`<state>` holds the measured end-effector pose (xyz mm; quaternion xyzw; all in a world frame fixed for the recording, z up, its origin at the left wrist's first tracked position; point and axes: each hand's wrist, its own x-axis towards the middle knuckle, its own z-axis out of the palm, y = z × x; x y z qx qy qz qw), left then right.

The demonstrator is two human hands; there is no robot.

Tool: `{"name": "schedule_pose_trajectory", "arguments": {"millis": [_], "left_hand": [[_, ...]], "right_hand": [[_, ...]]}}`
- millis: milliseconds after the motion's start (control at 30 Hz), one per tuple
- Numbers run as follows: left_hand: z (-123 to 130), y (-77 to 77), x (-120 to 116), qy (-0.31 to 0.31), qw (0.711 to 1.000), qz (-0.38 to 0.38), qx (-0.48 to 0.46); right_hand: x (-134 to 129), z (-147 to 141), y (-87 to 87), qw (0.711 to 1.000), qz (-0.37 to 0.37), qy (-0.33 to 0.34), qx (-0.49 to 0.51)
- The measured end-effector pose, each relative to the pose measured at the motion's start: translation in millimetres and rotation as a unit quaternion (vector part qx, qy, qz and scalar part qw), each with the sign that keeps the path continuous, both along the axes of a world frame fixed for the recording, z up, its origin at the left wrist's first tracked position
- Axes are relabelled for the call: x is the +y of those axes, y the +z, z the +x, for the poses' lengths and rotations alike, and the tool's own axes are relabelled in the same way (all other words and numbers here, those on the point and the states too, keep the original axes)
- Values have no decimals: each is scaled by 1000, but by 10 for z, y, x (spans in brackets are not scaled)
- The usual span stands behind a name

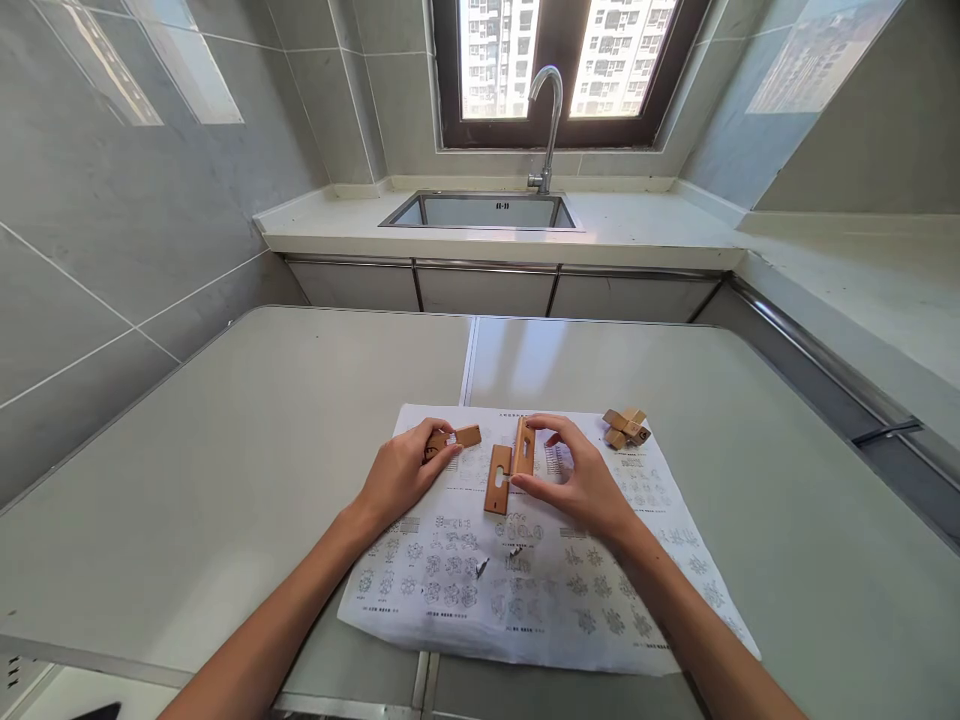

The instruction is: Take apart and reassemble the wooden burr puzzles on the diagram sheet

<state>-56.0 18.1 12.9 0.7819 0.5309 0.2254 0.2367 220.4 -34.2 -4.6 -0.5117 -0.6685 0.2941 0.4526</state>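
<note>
My left hand point(411, 462) is closed round a small brown wooden piece point(467, 436) over the upper left part of a printed paper sheet point(555, 630). Between thumb and fingers, my right hand point(574, 470) grips a slotted wooden piece point(523, 448), tilted up from the sheet. Just left of it, a second slotted wooden piece point(496, 482) lies on the paper, close to the held one. An assembled cluster of crossed wooden pieces point(627, 428) rests at the sheet's upper right corner.
The pale table point(337, 380) has a seam down its middle. Beyond its far edge stand a counter point(637, 225) with a sink point(480, 212) and a faucet point(553, 125) below a window. Tiled walls rise on both sides. The sheet has small torn spots near its middle.
</note>
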Motion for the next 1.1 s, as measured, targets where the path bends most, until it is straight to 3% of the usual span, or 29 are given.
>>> {"name": "schedule_pose_trajectory", "arguments": {"millis": [100,233,433,833,1100], "left_hand": [[62,68,-46,-19,991,-75,-111],[156,98,-98,-67,940,-208,-262],[223,52,-152,-92,870,-335,-351],[205,6,-166,-131,837,-382,-369],[185,-27,-147,-125,826,-390,-387]], "right_hand": [[-16,-59,-18,999,-8,11,43],[-27,-133,-66,992,-21,38,115],[-38,-150,-71,982,-35,61,173],[-49,-167,-56,971,-52,86,216],[-44,-173,-38,961,-75,104,246]]}}
